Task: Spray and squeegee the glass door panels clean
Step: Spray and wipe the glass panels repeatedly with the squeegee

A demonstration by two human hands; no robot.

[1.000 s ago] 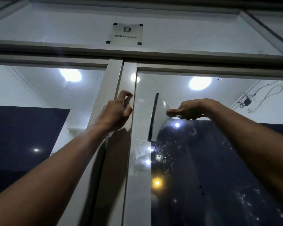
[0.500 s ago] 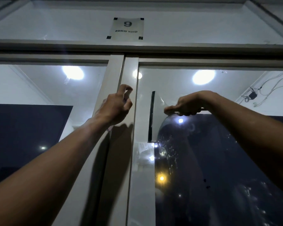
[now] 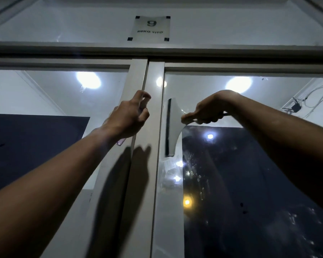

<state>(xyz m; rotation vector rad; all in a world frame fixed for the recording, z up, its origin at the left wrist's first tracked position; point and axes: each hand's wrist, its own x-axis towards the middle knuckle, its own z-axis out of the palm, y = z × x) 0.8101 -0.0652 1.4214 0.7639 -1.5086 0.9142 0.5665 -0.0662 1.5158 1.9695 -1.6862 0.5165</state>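
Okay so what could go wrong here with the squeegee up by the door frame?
The squeegee blade stands upright right beside the white door frame, so it may ride onto the frame and leave a streak at the edge. Droplets on the right glass panel below could dry into spots. The left hand holds a small object, likely the sprayer, which could slip.

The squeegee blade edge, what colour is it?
Black, on a white squeegee; head view.

Glossy glass panel speckled with droplets, smooth pale-painted door frame, translucent plastic squeegee.
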